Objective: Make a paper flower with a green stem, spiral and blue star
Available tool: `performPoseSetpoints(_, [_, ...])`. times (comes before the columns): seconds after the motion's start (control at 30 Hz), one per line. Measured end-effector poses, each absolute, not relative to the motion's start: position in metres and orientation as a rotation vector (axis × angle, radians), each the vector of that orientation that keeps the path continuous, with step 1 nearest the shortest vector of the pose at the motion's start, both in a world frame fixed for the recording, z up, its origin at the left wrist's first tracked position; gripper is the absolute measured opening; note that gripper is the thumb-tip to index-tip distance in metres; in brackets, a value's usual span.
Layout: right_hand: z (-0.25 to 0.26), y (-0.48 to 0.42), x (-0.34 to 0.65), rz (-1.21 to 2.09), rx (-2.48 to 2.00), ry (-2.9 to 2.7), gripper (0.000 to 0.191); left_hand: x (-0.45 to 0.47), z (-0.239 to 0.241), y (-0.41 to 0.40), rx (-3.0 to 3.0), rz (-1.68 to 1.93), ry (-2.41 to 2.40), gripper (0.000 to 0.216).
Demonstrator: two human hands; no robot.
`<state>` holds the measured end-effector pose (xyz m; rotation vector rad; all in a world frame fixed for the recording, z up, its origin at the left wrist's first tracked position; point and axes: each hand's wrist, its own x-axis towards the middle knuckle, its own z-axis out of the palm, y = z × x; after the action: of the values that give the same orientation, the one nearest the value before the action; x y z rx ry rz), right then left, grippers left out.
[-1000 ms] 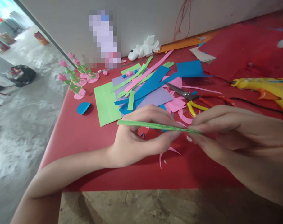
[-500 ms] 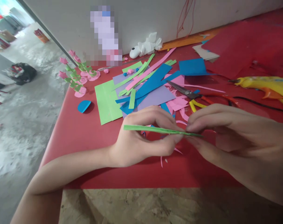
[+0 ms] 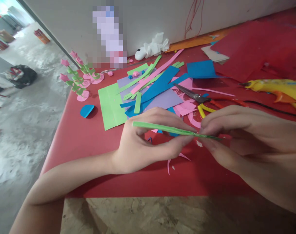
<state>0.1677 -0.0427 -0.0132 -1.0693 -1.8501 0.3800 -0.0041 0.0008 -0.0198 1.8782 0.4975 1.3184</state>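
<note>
A thin green paper strip (image 3: pixel 162 127) stretches between both hands above the red table. My left hand (image 3: pixel 150 139) pinches it near its middle, thumb below and fingers above. At the strip's right part, my right hand (image 3: pixel 225 130) is closed in a pinch as well, and the darker narrow end shows between its thumb and fingers. The strip's left end sticks out free over the left hand. Beneath and beyond the hands lie green paper (image 3: pixel 112 107), blue paper strips (image 3: pixel 160 84), purple paper (image 3: pixel 162 101) and pink scraps (image 3: pixel 186 107).
Scissors (image 3: pixel 196 97) lie behind my right hand, with yellow-handled pliers (image 3: pixel 201 110) close by. A yellow glue gun (image 3: pixel 272 87) rests at the right. Pink paper flowers (image 3: pixel 76 78) stand at the back left, near a blue paper disc (image 3: pixel 87 110). A wall (image 3: pixel 148 19) rises behind.
Both hands still pinch the green strip. My right hand has shifted slightly right and up, and the strip's free left end has moved a little up and to the right.
</note>
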Motion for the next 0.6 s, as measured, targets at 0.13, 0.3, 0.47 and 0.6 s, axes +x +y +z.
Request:
performPoseSetpoints(0.13, [-0.0143, -0.0427, 0.1679, 0.392, -1.081, -1.821, 0.015, -0.0049, -0.0177, 0.0, 1.872, 1.307, 0.51, 0.007])
performPoseSetpoints(0.3, [-0.0164, -0.0435, 0.1689, 0.414, -1.103, -1.807, 0.015, -0.0049, -0.0161, -0.0022, 1.823, 1.266, 0.564, 0.009])
performPoseSetpoints(0.47, [-0.0169, -0.0437, 0.1705, 0.429, -1.079, -1.838, 0.019, -0.0055, -0.0174, -0.0016, 1.814, 1.273, 0.544, 0.009])
performPoseSetpoints(0.6, [-0.0178, -0.044, 0.1736, 0.444, -1.064, -1.848, 0.018, -0.0058, -0.0172, -0.0001, 1.85, 1.276, 0.517, 0.01])
